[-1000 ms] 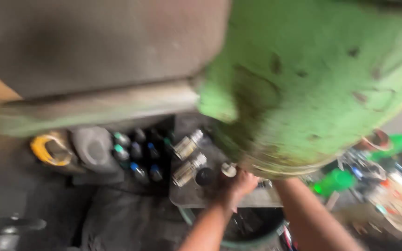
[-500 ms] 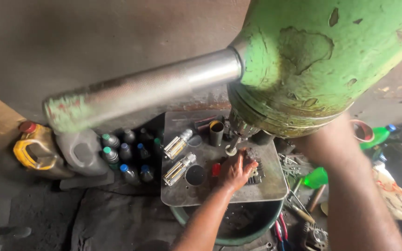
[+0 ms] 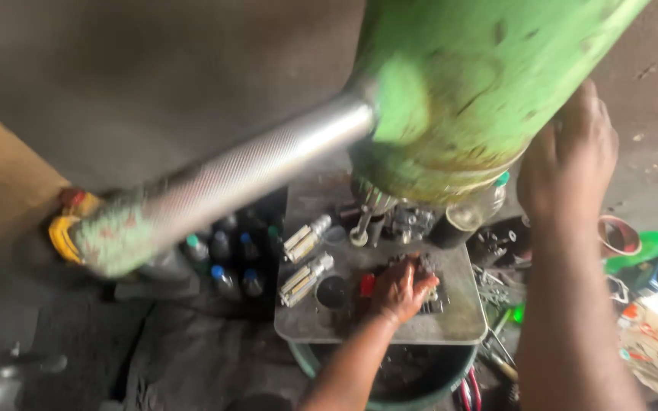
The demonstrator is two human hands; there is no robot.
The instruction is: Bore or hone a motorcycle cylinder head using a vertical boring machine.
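Note:
A big green machine head fills the top of the view, with a knurled metal lever reaching left to a green knob. My right hand rests on the right side of the green head. Below, my left hand presses on a dark metal part lying on the grey steel table under the chuck. Whether my left fingers close around the part is unclear.
On the table lie two pale cylindrical pieces, a black round cup and a small red item. Several small bottles stand on the floor to the left, near a yellow can. Tools and a green bottle clutter the right.
My view has tipped down and closer. My right hand came up onto the green head's side. My left hand stays on the part on the table.

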